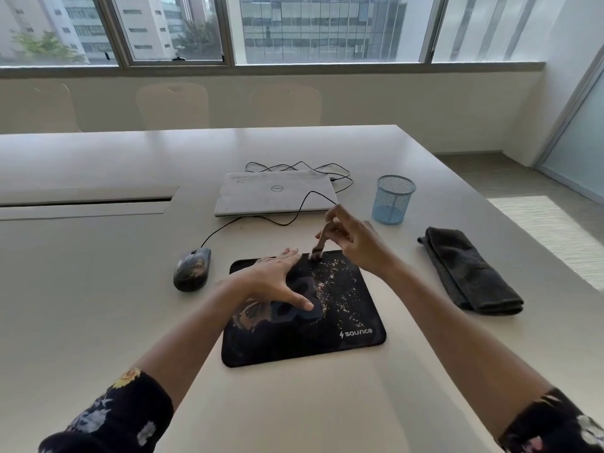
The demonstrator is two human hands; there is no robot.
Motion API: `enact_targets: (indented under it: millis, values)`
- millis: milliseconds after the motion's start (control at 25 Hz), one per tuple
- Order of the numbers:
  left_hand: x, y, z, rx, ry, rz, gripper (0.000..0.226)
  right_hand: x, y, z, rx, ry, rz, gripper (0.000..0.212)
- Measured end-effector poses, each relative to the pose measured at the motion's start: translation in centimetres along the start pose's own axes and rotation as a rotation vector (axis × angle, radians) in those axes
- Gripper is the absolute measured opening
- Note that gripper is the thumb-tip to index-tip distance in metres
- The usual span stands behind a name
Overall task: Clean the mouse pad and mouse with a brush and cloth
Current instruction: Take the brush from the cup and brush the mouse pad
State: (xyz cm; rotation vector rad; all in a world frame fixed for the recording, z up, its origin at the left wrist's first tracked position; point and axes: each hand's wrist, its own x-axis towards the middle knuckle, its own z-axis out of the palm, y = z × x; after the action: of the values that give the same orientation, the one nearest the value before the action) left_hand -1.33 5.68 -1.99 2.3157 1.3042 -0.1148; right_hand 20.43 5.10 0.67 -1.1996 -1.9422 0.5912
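Note:
A black mouse pad lies in front of me on the white table, sprinkled with pale crumbs over its right half. My left hand rests flat on the pad's upper left part, fingers spread. My right hand pinches a small wooden-handled brush, whose bristles touch the pad's far edge. A dusty black wired mouse sits on the table just left of the pad. A folded dark cloth lies to the right, apart from both hands.
A closed white laptop sits behind the pad, with the mouse cable looping over and around it. A blue mesh pen cup stands right of the laptop. The table's right edge runs just past the cloth.

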Motion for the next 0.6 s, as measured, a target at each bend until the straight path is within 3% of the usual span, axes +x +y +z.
enact_targets:
  millis: [200, 400, 520, 600]
  values:
    - [0.7, -0.4, 1.1, 0.078, -0.048, 0.024, 0.126, -0.5, -1.2, -0.6, 0.017, -0.046, 0.060, 0.016]
    - [1.1, -1.0, 1.4, 0.091, -0.037, 0.029, 0.132, -0.6, -1.5, 0.0, 0.026, 0.163, 0.109, 0.013]
    - [1.2, -1.2, 1.4, 0.107, -0.034, 0.035, 0.134, -1.6, -1.5, 1.3, -0.077, 0.127, 0.131, 0.010]
    - [1.1, -1.2, 1.4, 0.109, -0.029, 0.046, 0.134, -1.8, -1.7, 0.5, -0.008, 0.074, 0.181, 0.014]
